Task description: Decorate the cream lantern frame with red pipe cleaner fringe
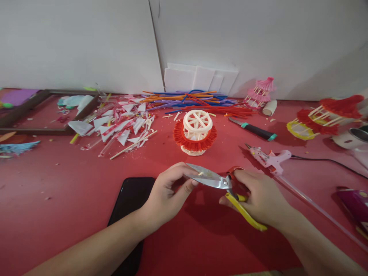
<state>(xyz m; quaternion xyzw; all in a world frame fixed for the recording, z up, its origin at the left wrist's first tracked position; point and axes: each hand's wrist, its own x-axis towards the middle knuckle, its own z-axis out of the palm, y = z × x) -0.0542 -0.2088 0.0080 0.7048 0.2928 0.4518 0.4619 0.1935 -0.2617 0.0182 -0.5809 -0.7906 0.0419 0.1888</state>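
My right hand (261, 195) grips scissors (211, 180) with one red and one yellow handle, their blades parted and pointing left. Between the blades shows the pale tip of a small stick (201, 173). My left hand (166, 193) pinches this stick at the blade ends; most of it is hidden by the fingers and the metal. Just beyond both hands stands a small round model (197, 124) with a cream spoked wheel on top, a fuzzy red ring (195, 143) around its middle and a cream base. A black phone (135, 191) lies partly beneath my left forearm.
A pink glue gun (270, 159) with a long glue stick lies at right, near a utility knife (253, 131). Red-yellow (324, 117) and pink (260, 92) models stand behind. Scraps (123, 122), pipe cleaners (186, 100) and a brown frame (46, 130) line the back.
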